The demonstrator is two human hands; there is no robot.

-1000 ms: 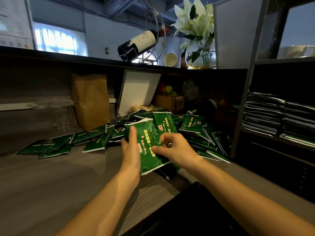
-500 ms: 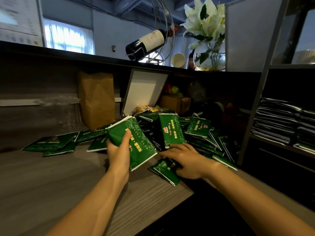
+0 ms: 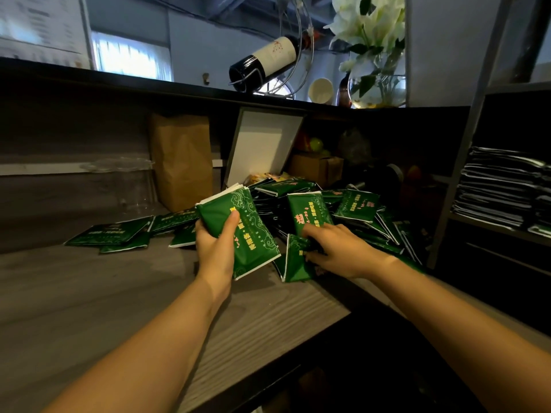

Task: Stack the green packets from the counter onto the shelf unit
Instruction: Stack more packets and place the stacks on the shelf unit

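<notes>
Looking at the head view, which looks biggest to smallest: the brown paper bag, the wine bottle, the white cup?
Largest: brown paper bag
Then: wine bottle
Smallest: white cup, though it sits farther back.

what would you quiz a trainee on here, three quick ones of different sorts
1. True or false: the left hand holds a bundle of green packets above the counter.
2. What does the right hand grip? A) the brown paper bag B) a loose packet at the pile's near edge C) the wine bottle
3. Fill in: the stacked packets already put away lie in the shelf unit on the ___ side of the view.

Key: 1 true; 2 B; 3 right.
</notes>
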